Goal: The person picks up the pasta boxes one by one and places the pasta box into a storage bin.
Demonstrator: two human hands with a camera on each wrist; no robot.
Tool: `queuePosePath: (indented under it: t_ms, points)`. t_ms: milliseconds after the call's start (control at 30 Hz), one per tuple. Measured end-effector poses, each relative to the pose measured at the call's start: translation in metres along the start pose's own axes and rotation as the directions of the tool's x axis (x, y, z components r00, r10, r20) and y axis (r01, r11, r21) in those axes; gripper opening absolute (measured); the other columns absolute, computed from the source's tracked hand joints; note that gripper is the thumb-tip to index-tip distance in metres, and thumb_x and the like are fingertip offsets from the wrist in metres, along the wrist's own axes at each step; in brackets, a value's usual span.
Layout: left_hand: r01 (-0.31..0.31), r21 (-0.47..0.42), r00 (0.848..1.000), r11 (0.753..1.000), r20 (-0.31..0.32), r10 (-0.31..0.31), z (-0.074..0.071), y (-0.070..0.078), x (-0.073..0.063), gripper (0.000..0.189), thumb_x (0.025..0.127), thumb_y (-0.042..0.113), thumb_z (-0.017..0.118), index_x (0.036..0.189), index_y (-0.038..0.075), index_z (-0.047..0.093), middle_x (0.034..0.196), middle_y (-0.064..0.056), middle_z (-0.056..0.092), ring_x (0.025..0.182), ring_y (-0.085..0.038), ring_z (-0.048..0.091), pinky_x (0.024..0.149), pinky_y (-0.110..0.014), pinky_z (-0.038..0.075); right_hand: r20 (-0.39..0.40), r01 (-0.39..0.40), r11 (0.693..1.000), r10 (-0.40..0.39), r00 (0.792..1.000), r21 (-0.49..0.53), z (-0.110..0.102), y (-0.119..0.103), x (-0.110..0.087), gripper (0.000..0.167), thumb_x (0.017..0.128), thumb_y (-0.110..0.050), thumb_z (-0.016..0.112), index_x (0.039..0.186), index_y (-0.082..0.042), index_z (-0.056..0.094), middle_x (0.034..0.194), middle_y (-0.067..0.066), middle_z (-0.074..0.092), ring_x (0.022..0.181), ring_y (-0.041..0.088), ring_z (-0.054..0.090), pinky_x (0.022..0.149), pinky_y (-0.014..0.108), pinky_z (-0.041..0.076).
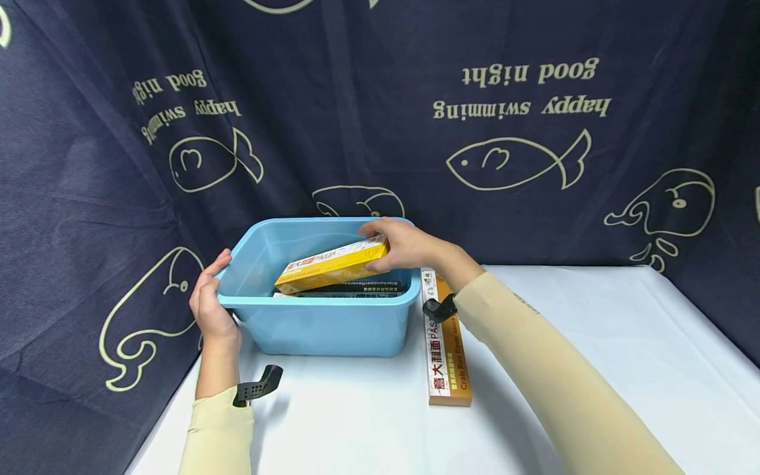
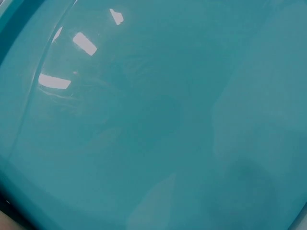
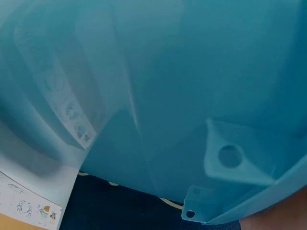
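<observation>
A light blue plastic bin (image 1: 320,326) stands on the table in the head view. My left hand (image 1: 212,300) grips its left rim, fingers over the edge. Over the bin's right side, my right hand (image 1: 404,245) holds one end of a yellow pasta box (image 1: 332,265), which lies tilted inside the bin. Beneath it a dark pasta box (image 1: 380,287) is partly visible. To the right of the bin, an orange-brown pasta box (image 1: 449,356) lies flat, partly covered by my right forearm. The left wrist view shows only bin wall (image 2: 153,120) and a sliver of skin.
A white-covered table (image 1: 594,330) extends to the right and front. Dark blue curtains (image 1: 380,119) with fish and whale drawings hang behind and at the left, close to the bin. In the right wrist view, tabs with holes (image 3: 230,155) sit under the bin's rim.
</observation>
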State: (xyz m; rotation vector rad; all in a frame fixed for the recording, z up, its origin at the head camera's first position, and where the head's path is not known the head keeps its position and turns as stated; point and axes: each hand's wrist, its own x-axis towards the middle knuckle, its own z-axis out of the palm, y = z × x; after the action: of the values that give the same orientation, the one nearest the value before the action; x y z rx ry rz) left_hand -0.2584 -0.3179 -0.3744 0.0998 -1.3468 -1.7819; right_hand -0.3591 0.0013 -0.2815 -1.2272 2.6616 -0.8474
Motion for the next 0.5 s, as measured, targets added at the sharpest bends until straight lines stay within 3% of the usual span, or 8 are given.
queuePosePath:
  t_ms: [500]
  points:
    - [0.007,0.014,1.000,1.000,-0.006,-0.007,0.0014,-0.0004,-0.0003,0.047,0.090,0.007,0.033,0.119,-0.004,0.069,0.130,-0.004,0.070,0.127,-0.017,0.057,0.100,-0.027,0.035,-0.008,-0.032,0.999,0.032,0.999,-0.008,-0.0029,0.0095,-0.0015,0.070,0.086,-0.021,0.077,0.147,-0.010,0.046,0.149,0.010,0.052,0.122,0.024,0.058,0.100,0.038,0.050]
